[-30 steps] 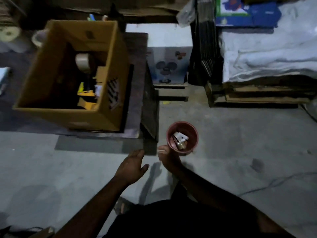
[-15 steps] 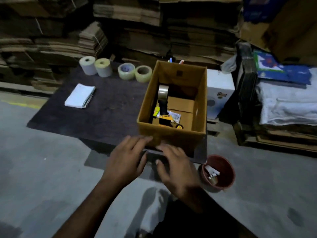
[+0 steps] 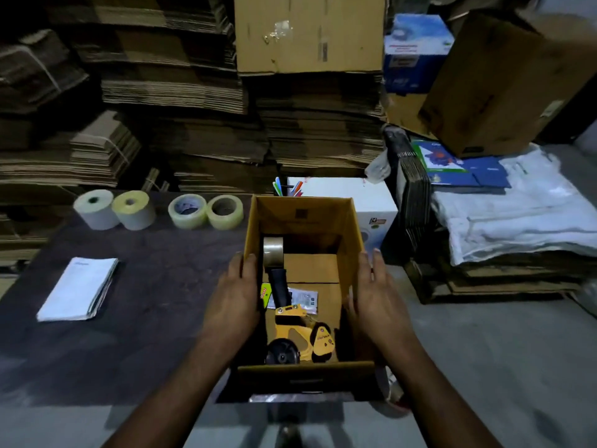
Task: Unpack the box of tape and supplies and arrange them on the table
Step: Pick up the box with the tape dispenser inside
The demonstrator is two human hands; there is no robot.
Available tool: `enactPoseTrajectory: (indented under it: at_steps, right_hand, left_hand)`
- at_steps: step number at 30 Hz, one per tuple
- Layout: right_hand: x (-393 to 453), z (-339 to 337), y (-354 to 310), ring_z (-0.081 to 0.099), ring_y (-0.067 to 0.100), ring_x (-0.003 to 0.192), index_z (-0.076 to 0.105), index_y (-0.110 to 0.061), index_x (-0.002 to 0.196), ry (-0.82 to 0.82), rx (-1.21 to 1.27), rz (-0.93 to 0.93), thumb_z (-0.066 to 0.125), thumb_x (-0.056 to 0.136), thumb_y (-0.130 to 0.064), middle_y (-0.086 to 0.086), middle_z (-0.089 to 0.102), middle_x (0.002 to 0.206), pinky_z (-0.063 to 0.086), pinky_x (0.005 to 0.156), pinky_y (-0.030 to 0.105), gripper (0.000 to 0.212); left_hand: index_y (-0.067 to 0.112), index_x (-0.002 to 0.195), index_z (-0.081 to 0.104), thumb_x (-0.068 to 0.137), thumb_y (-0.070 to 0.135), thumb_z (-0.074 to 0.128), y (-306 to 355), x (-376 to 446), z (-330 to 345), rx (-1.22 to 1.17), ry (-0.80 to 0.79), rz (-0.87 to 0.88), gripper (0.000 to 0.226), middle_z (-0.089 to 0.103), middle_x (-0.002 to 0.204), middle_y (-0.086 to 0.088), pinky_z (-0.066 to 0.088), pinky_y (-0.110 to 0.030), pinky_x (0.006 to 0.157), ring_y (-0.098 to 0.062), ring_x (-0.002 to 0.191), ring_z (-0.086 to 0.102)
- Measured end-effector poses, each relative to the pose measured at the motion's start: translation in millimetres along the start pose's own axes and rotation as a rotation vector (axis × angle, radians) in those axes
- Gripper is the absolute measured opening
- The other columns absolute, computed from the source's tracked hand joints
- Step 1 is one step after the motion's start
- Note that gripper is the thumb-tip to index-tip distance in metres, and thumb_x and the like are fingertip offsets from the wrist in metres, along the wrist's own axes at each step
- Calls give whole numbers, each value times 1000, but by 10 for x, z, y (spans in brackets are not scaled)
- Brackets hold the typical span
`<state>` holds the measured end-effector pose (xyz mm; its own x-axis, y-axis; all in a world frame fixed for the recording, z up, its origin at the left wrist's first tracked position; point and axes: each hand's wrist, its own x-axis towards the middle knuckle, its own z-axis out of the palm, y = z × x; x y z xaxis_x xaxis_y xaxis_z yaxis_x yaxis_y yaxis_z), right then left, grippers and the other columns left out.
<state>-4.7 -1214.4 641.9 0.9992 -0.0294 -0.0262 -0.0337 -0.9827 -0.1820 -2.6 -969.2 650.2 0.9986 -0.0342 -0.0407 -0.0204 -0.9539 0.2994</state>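
Cardboard box [image 3: 303, 218] at table [image 3: 135, 286] edge | left hand [image 3: 234, 302], right hand [image 3: 376, 302] flat-fingered against its sides

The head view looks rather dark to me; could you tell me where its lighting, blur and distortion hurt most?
Head view: dim overall, the stacked flattened cardboard nearly black at upper left; wide-angle bending tilts the large brown carton at right; the open yellow-brown cardboard box stays readable, the yellow tape dispenser inside clear; left hand and right hand slightly soft.
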Motion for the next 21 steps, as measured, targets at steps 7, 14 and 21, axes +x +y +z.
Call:
enactPoseTrajectory:
  at_steps: [7, 14, 21]
  right_hand:
    - [-50, -131, -162, 58, 21, 69, -11, -18, 154, -79, 11, 137, 50, 95, -13, 7, 64, 88, 46, 61, 34, 85]
    - [-597, -323, -1002, 55, 14, 74, -10, -33, 154, -96, 126, 165, 59, 93, -24, 1, 59, 89, 53, 76, 29, 93]
    - [-1310, -275, -2743, 66, 26, 85, 6, -39, 154, -27, 196, 35, 62, 90, -27, 11, 70, 96, 51, 80, 33, 86]
  left_hand:
    - [15, 154, 0, 78, -5, 61, -166, 87, 61, -106, -28, 5, 99, 49, 135, -19, 49, -39, 80, -35, 105, 62]
    - [15, 154, 1, 80, -4, 61, -837, -392, -355, -175, -40, 5, 97, 46, 139, -19, 48, -40, 86, -35, 113, 58]
    - [25, 153, 1, 76, -1, 60, -2410, -1383, -1169, -262, 71, -78, 101, 62, 117, -15, 51, -41, 75, -35, 100, 64]
